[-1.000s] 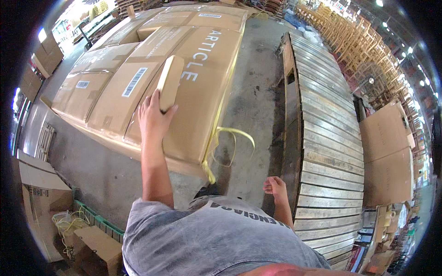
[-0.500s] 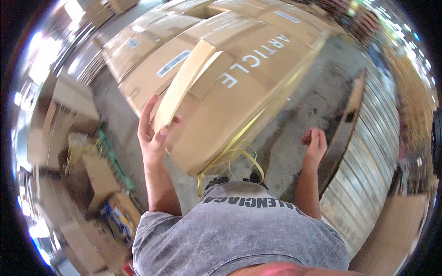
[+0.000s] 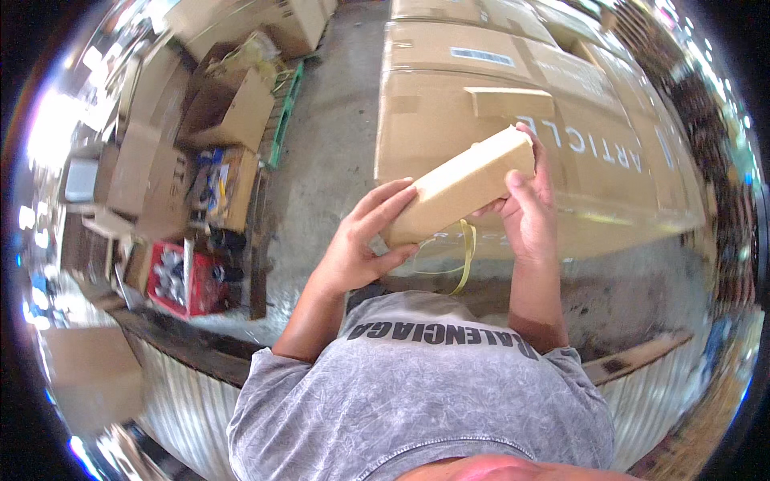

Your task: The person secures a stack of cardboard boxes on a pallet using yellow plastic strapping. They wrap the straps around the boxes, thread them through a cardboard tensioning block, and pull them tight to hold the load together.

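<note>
Between my two hands is a tan cardboard edge protector [image 3: 461, 183], a stiff, narrow piece with a pale long edge, tilted up toward the right. My left hand [image 3: 361, 240] grips its lower left end, thumb underneath and fingers over the top. At the upper right end, my right hand [image 3: 528, 196] is closed round it, with some fingers hidden behind. Just beyond lies a similar cardboard edge protector [image 3: 513, 104] on a large brown carton [image 3: 433, 140] with white lettering. A loose yellow strap [image 3: 468, 252] hangs below the held piece, near the carton's front side.
More taped cartons [image 3: 425, 40] stand behind the large one. At left are an opened carton [image 3: 220, 112], a green pallet edge [image 3: 285, 120] and a red crate [image 3: 188, 280] of wrapped items. Concrete floor [image 3: 333, 120] runs between. Ribbed pale metal sheeting [image 3: 188, 393] lies behind me.
My view has swung left, so the cartons now sit further right. My right hand, empty before, now grips the edge protector together with my left. The piece has come closer to my body.
</note>
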The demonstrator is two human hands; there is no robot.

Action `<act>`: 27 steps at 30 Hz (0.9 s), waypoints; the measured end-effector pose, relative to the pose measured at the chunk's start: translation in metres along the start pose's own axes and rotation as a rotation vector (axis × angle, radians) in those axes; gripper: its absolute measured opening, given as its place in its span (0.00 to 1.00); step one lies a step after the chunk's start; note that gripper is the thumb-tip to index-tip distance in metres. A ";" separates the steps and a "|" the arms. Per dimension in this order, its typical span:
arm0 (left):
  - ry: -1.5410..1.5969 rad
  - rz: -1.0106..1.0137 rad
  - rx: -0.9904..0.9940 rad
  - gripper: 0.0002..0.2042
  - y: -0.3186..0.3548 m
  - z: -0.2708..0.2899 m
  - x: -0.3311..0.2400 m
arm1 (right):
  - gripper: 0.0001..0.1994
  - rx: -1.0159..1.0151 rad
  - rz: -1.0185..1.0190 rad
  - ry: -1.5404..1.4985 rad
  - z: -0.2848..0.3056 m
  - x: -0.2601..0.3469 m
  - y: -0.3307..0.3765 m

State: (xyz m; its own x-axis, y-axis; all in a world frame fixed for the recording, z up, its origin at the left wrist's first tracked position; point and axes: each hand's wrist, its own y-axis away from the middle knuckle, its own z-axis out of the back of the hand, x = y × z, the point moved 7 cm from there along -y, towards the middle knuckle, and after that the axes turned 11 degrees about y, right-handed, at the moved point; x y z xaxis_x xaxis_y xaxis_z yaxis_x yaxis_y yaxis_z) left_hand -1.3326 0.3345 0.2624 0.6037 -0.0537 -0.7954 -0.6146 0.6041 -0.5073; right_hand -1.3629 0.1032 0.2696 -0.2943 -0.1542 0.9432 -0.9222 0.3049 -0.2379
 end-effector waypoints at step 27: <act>1.194 0.864 -0.151 0.13 -0.045 0.019 0.268 | 0.10 -0.390 0.586 0.827 -0.115 0.059 -0.006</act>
State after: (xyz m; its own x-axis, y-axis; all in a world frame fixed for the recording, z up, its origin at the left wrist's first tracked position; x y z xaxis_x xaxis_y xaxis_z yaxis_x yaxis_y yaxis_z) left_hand -1.1336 0.3078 0.0779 -0.6869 -0.3808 -0.6190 -0.6482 0.7062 0.2849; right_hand -1.3462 0.2004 0.3531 -0.2684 0.7489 0.6059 -0.5068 0.4252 -0.7500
